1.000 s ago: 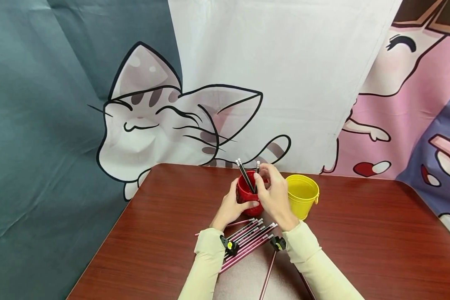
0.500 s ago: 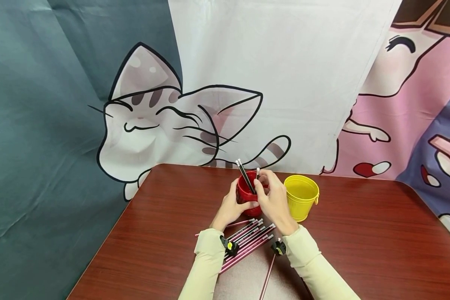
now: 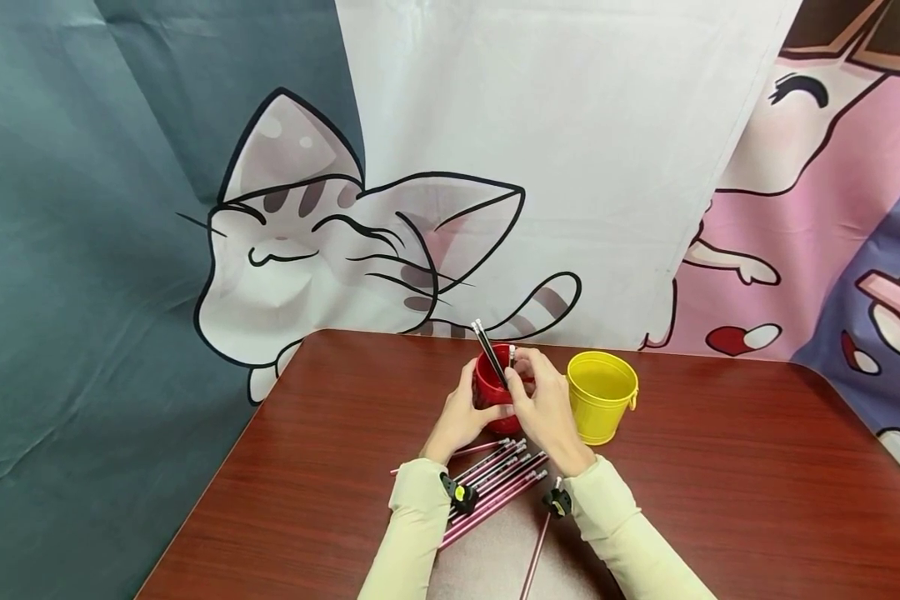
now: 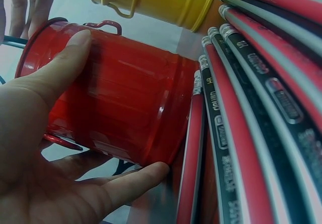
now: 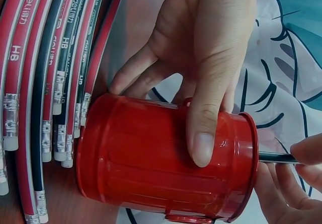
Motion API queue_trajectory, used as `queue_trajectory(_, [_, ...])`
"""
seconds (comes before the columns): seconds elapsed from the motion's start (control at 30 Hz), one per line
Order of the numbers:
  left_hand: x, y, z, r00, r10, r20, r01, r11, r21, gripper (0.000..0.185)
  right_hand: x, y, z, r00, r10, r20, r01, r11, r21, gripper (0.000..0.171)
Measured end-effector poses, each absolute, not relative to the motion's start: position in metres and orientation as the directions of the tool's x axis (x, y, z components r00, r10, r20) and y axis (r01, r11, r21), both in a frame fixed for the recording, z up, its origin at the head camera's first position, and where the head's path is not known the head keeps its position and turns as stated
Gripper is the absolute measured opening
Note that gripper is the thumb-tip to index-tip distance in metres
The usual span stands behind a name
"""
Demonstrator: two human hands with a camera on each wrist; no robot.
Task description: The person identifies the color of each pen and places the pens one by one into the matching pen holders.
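A: What has changed over the last second?

B: The right grip point(image 3: 543, 404) has come down, and the black pencil point(image 5: 276, 157) pinched in it has sunk deeper into the red bucket point(image 4: 126, 98); its eraser end stood well above the far rim and now looks about level with it

A: And the rest?

B: Much as it was. The pair of black pencils point(image 3: 490, 350) leans to the left in the red bucket, erasers up, while the left grip point(image 3: 461, 414) keeps its place

A: How are the hands set?

B: The left one is clasped on the red bucket from the left, thumb laid across the near wall, the other fingers around the far side. The right one reaches over the mouth from the other side, thumb against fingers on the black pencil, wrist lower than the fingertips. Both forearms come up from the lower edge in pale sleeves point(image 3: 412, 533)

A: Where does everything stand?

B: The red bucket is upright on the bench point(image 3: 307, 467), with the yellow bucket point(image 3: 596, 412) near it on the right. Striped loose pencils point(image 5: 63, 73) lie side by side in front, and a lone pencil point(image 3: 537, 554) lies below the right wrist
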State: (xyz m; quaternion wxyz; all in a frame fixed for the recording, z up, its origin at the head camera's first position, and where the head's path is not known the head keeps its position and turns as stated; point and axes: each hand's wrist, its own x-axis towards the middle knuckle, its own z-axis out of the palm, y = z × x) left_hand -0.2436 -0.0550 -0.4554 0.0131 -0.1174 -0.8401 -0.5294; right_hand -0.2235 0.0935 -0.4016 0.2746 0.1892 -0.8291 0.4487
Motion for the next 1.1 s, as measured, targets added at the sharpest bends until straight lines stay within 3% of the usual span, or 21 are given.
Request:
queue_trajectory(0.8, [-0.244, -0.054, -0.457, -0.968, 0.178, 0.178, 0.234, 0.379, 0.895, 0.088, -0.214, 0.101, -0.409, -0.789, -0.033, 0.613, -0.542, 0.506, -0.670, 0.023])
queue_trajectory(1.1, [-0.243, -0.055, -0.458, -0.967, 0.184, 0.175, 0.231, 0.353, 0.907, 0.088, -0.201, 0.116, -0.416, -0.792, -0.007, 0.611, -0.514, 0.546, -0.661, 0.014])
